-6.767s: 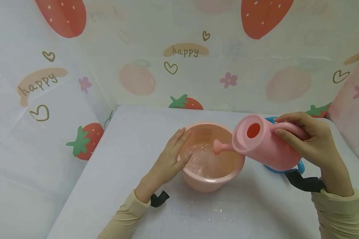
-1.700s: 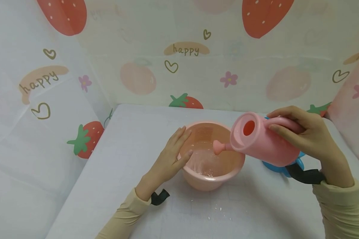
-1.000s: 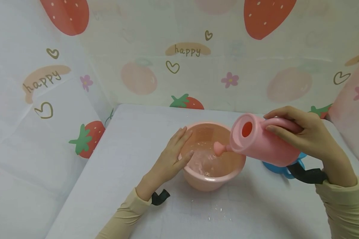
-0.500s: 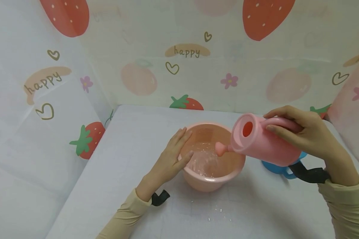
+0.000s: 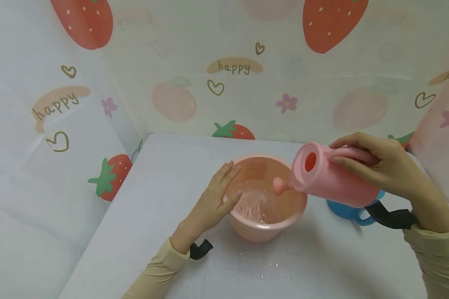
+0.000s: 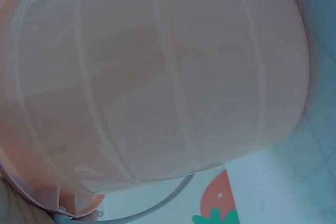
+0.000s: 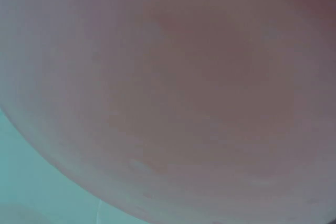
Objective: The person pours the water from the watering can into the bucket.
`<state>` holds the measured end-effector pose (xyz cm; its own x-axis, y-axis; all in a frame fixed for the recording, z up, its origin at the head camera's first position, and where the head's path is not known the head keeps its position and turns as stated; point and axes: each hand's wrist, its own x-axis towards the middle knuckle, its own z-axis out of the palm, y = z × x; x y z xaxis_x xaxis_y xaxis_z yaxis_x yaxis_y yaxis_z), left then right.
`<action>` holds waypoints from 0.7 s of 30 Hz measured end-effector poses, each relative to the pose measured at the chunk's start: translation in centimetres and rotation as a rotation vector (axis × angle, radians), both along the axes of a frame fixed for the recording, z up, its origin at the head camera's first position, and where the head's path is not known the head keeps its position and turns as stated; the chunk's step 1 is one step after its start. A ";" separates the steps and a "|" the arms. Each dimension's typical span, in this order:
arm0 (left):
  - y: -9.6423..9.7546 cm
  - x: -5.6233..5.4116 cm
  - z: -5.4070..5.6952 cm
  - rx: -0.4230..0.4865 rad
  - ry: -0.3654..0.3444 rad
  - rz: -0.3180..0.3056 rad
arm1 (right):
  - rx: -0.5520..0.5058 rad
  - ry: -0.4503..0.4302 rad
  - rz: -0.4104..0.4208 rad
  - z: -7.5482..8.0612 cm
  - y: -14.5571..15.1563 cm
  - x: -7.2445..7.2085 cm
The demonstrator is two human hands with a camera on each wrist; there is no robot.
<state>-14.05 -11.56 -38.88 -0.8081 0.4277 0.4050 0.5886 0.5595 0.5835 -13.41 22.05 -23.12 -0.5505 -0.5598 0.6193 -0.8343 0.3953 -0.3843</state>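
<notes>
A pink bucket [image 5: 258, 235] stands upright on the table with rippling water [image 5: 256, 203] in it. My left hand [image 5: 211, 201] rests on its left rim, fingers straight and thumb over the edge. The bucket's ribbed wall [image 6: 168, 87] fills most of the left wrist view, its grey bail handle [image 6: 149, 212] hanging below. In my right hand [image 5: 391, 166] I grip a pink watering can [image 5: 336, 180] by its top handle. The can is tilted left, its sprinkler head [image 5: 280, 186] over the bucket's inside. Up close, the can's underside [image 7: 173, 93] covers the right wrist view.
Behind and below the watering can is a blue object [image 5: 342, 209] with a loop handle, partly hidden. Water drops [image 5: 273, 264] lie on the white tabletop [image 5: 164, 166] in front of the bucket. Printed sheets [image 5: 247, 25] wall in the back and sides.
Over the last second the watering can and my right hand shift slightly right, uncovering more of the blue object's handle. Ripples in the bucket keep changing. My left hand stays on the rim.
</notes>
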 end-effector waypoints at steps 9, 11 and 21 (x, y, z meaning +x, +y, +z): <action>0.0 0.0 0.0 0.000 0.007 0.004 | 0.000 0.036 -0.003 0.0 0.6 -0.2; 0.0 0.0 0.0 -0.001 0.005 0.005 | 0.015 0.037 -0.009 -0.1 0.9 -0.4; 0.0 -0.1 0.0 -0.004 0.000 0.005 | 0.063 0.029 -0.041 0.2 1.4 -0.4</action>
<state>-14.10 -11.51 -38.90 -0.8100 0.4256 0.4035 0.5861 0.5645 0.5812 -13.82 23.49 -22.94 -0.5560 -0.5756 0.5997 -0.8274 0.4521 -0.3332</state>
